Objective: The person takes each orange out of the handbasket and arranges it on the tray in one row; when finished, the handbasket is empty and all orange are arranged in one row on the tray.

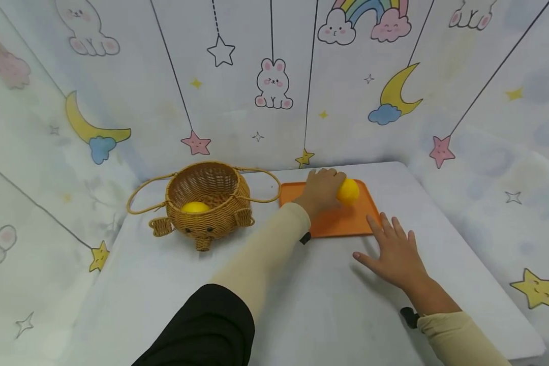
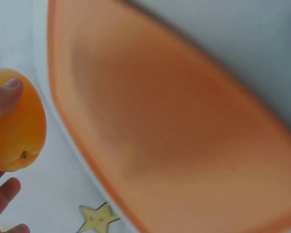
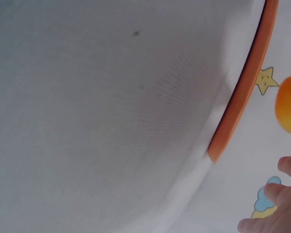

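Left hand [image 1: 321,189] reaches across to the far right and grips a round yellow-orange fruit [image 1: 348,191], fingers curled over it, above the far right part of the flat orange plastic tray [image 1: 334,223]; contact with the tray is unclear. Right hand [image 1: 395,251] lies flat, fingers spread, on the white counter [image 1: 164,284] just near of the tray. Woven wicker basket [image 1: 206,203] sits left, holding a second yellow fruit [image 1: 194,207].

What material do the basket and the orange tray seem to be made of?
The basket looks like woven wicker or rattan: tan strands in a visible weave, with thin looped handles. The orange tray is probably plastic: one even colour, a smooth matte surface and a moulded raised rim. The left hand grips a yellow fruit over it.
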`<state>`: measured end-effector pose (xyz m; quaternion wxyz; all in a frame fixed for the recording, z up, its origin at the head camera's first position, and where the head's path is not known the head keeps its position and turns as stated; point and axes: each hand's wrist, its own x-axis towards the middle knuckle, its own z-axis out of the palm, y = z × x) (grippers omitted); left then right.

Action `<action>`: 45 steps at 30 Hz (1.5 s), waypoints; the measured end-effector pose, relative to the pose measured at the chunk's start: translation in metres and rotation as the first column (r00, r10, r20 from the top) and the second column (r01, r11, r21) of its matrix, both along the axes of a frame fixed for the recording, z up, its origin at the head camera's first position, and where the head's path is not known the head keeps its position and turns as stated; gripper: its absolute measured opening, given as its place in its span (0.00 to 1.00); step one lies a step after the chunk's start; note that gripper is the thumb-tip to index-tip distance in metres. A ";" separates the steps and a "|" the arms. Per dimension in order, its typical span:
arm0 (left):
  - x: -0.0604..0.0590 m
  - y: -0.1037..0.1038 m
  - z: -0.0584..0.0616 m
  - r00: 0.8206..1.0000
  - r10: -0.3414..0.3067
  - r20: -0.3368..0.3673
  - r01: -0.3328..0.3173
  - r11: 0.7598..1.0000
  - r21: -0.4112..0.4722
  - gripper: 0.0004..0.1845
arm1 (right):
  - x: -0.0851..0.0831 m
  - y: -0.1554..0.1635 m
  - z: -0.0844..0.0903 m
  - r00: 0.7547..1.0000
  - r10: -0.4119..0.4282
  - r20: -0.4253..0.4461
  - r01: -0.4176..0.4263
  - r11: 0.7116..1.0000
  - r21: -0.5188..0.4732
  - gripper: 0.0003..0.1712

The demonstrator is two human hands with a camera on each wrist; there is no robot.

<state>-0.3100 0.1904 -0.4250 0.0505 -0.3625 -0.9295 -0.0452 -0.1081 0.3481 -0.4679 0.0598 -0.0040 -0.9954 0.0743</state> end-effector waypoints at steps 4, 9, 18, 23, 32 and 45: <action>-0.002 -0.020 0.029 0.998 -0.025 -0.062 0.023 0.999 -0.036 0.45 | -0.004 -0.005 0.001 1.000 0.019 -0.003 -0.019 1.000 -0.006 0.61; -0.010 -0.054 0.060 0.994 -0.040 -0.101 0.035 0.998 -0.050 0.43 | -0.008 -0.012 0.002 0.999 0.046 -0.013 -0.046 0.999 -0.004 0.61; -0.030 -0.126 0.097 0.997 0.030 -0.076 -0.032 0.999 -0.027 0.43 | -0.014 -0.026 0.003 0.993 0.105 -0.050 -0.105 0.994 -0.001 0.61; -0.037 -0.169 0.115 0.997 0.082 0.003 -0.082 0.997 -0.012 0.42 | -0.018 -0.034 0.004 0.989 0.136 -0.055 -0.136 0.991 -0.005 0.61; -0.044 -0.242 0.144 0.974 0.181 0.133 -0.179 0.983 -0.029 0.38 | -0.021 -0.045 0.003 0.984 0.170 -0.061 -0.171 0.985 -0.013 0.61; -0.051 -0.303 0.136 0.943 0.259 0.211 -0.230 0.961 -0.156 0.39 | -0.020 -0.049 0.005 0.981 0.185 -0.050 -0.186 0.982 -0.019 0.60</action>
